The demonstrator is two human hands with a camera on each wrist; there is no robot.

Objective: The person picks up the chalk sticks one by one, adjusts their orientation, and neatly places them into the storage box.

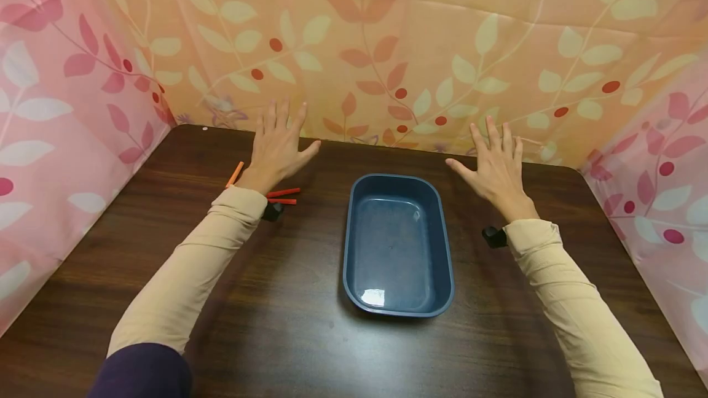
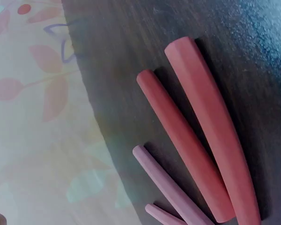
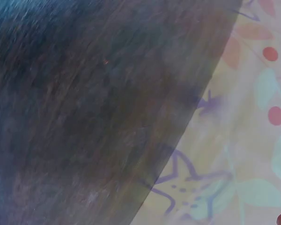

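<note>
My left hand (image 1: pixel 276 149) is held out with its fingers spread over the table's far left part, holding nothing. Beneath and around its wrist lie several thin sticks: red sticks (image 1: pixel 284 192) to the right and an orange stick (image 1: pixel 235 174) to the left. Up close in the left wrist view, a thick red stick (image 2: pixel 210 117) lies beside a thinner one (image 2: pixel 182 140), with paler ones lower down. On the other side, my right hand (image 1: pixel 498 167) is likewise spread and holds nothing. A blue rectangular tub (image 1: pixel 393 244) stands between the two forearms with nothing inside.
The dark wooden table (image 1: pixel 298 336) ends at a patterned orange curtain (image 1: pixel 354 48) behind it. Pink leaf-print curtains (image 1: pixel 55 109) flank both sides. A small white spot (image 1: pixel 204 128) marks the far left corner. Dark wrist cameras (image 1: pixel 494 237) sit under both wrists.
</note>
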